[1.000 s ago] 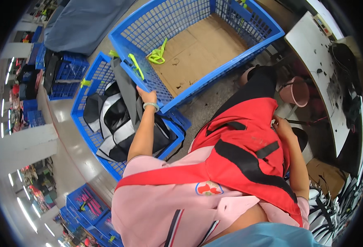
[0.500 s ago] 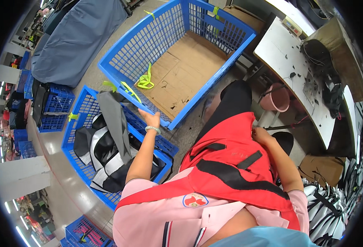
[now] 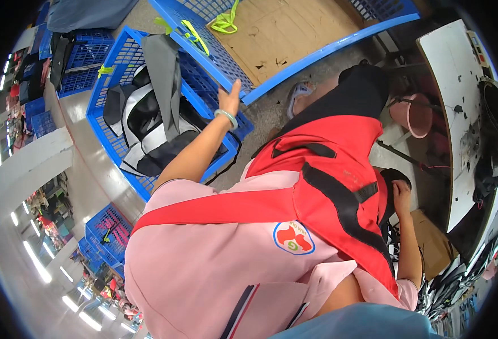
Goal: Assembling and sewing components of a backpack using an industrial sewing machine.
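My left hand (image 3: 228, 101), with a pale bangle at the wrist, is at the near corner of a large blue plastic basket (image 3: 311, 63). Its fingers are closed over the rim, the thumb pointing up. Flat brown cardboard (image 3: 294, 31) lines that basket, and a yellow-green strap (image 3: 224, 24) lies inside. Just left and nearer, a smaller blue basket (image 3: 103, 85) holds grey, black and white fabric pieces (image 3: 164, 79). Resting on my black-clad leg beside the red apron (image 3: 339, 141), my right hand (image 3: 401, 196) is open and holds nothing.
At right is a white worktable (image 3: 452, 68) with dark scraps, and a pink bucket (image 3: 412, 116) under it. A cardboard box (image 3: 432, 240) and bundled strips (image 3: 447, 288) lie near my right arm. More blue baskets (image 3: 107, 231) stand on the left.
The view has swung, so the baskets appear higher. My right hand has shifted from the apron's edge to my black-clad leg. My left hand is still at the large basket's corner.
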